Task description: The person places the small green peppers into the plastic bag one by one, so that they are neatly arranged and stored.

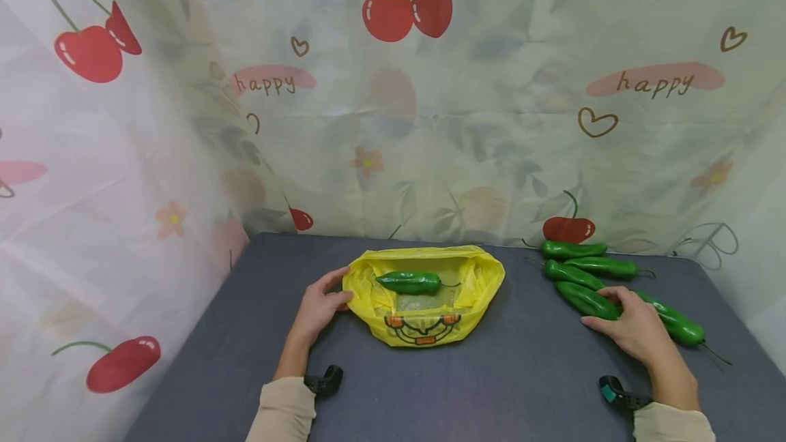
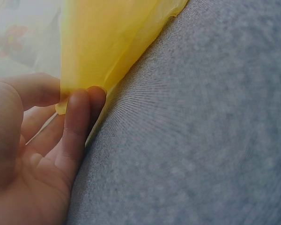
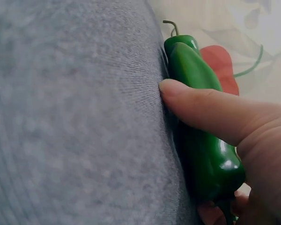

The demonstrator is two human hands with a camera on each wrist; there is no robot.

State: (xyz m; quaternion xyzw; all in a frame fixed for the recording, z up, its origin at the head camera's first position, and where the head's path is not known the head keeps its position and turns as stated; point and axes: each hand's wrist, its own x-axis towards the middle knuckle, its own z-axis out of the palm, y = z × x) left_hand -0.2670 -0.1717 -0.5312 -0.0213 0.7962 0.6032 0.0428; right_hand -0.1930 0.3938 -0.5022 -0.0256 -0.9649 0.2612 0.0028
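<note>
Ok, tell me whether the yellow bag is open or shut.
Open. The yellow bag has its mouth spread wide, one green pepper lying inside, and the left hand pinches its edge.

The right hand (image 3: 253,154) lay over a green pepper (image 3: 201,126) on the grey cloth-covered table (image 3: 75,122). Its thumb (image 3: 201,108) stretched across the pepper, the tip touching the cloth just beside it, while other fingertips (image 3: 210,213) curled in under the pepper's near end. The pepper's far end, with a thin curved stem, pointed toward the table's back edge, where a pale curtain (image 3: 253,28) printed with a red cherry (image 3: 222,68) hung.
</note>
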